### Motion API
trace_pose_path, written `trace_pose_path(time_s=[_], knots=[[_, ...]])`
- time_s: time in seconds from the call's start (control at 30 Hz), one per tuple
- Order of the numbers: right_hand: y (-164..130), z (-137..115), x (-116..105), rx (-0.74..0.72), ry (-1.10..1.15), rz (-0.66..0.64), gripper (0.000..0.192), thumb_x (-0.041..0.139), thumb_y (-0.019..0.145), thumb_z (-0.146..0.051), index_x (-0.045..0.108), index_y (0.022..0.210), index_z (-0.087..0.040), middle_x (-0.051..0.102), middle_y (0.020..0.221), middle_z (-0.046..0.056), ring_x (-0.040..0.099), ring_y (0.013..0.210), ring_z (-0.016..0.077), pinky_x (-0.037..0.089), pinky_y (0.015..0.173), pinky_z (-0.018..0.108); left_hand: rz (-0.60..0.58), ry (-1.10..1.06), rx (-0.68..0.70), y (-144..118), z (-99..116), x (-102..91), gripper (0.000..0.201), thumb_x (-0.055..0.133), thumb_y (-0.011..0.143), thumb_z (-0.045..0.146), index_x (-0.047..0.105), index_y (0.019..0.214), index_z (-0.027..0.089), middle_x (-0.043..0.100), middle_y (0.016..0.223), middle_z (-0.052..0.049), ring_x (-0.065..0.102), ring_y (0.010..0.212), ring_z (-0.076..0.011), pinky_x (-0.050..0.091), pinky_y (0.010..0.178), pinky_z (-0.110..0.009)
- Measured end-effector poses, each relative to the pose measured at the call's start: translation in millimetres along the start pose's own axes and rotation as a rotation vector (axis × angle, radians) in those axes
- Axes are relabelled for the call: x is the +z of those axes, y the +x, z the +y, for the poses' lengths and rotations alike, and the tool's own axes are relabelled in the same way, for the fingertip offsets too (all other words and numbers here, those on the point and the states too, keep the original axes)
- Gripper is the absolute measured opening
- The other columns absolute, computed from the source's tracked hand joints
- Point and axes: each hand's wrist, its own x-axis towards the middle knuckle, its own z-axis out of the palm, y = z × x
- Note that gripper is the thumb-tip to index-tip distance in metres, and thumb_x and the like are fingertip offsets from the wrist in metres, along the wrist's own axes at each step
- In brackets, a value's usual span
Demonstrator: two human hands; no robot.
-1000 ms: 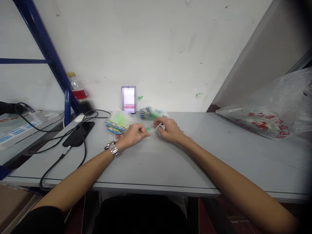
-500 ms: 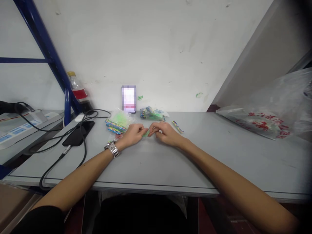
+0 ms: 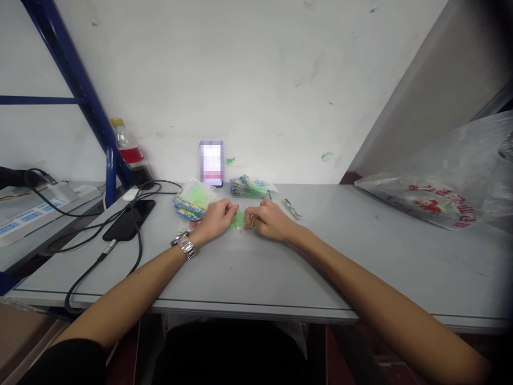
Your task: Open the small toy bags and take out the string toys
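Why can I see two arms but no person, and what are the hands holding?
The camera sits on the person's head and looks down, so you see only their own arms. The left hand, with a watch on its wrist, and the right hand both pinch a small green packet between them, low over the grey table. Behind lie more colourful packets, a phone leaning on the wall, a bottle, black cables and a big plastic bag on the right.
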Motion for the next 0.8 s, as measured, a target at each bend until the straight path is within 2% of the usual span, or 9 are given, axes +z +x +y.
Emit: trace_pose_path(time_s=[0.13,0.27,0.53,0.8], knots=[[1,0,-2,0.027,-0.030,-0.010,0.030,0.042,0.064,0.004,0.060,0.066,-0.021,0.069,0.065,-0.003,0.045,0.056,0.0149,0.032,0.079,0.032,0.089,0.089,-0.018,1,0,-2.3,0.031,0.048,0.090,0.033,0.046,0.062,0.020,0.052,0.055,0.001,0.045,0.054,-0.0144,0.030,0.059,-0.028],[1,0,-6,0.023,-0.080,-0.027,0.028,0.042,0.065,0.003,0.059,0.066,-0.020,0.069,0.063,-0.003,0.045,0.053,0.0139,0.032,0.083,0.032,0.147,0.298,0.032,2,-3,-3.7,0.029,0.048,0.090,0.027,0.045,0.061,0.020,0.050,0.060,-0.001,0.045,0.057,-0.0155,0.029,0.059,-0.030],[1,-3,-14,0.084,-0.176,-0.097,0.024,0.044,0.067,-0.001,0.060,0.068,-0.019,0.069,0.064,-0.001,0.048,0.056,0.0143,0.031,0.086,0.030,0.071,0.636,0.006,-1,1,-8.5,0.023,0.043,0.089,0.019,0.061,0.075,0.015,0.058,0.085,-0.010,0.056,0.078,-0.0206,0.042,0.070,-0.033],[1,-4,-16,0.073,-0.199,-0.104,0.022,0.043,0.068,-0.003,0.060,0.067,-0.018,0.066,0.062,-0.001,0.045,0.053,0.0134,0.029,0.085,0.030,-0.008,0.785,0.074,-5,-1,-6.4,0.020,0.045,0.086,0.015,0.063,0.079,0.012,0.055,0.096,-0.015,0.052,0.094,-0.0280,0.046,0.078,-0.040]])
